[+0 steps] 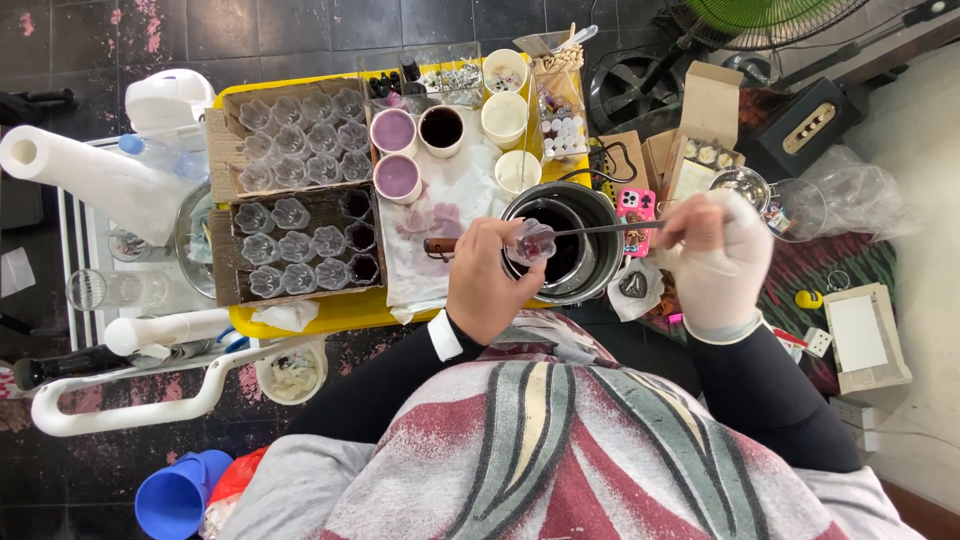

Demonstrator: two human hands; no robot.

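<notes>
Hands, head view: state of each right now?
Left hand: closed on a small clear flower-shaped mould, over the dark pot.
Right hand, gloved: closed on a thin metal rod that reaches to the mould.

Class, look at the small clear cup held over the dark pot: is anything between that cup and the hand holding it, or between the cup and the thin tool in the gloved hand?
Nothing visible. The left hand grips the cup directly above the pot. The tool runs from the gloved right hand straight to the cup, unblocked.
</notes>
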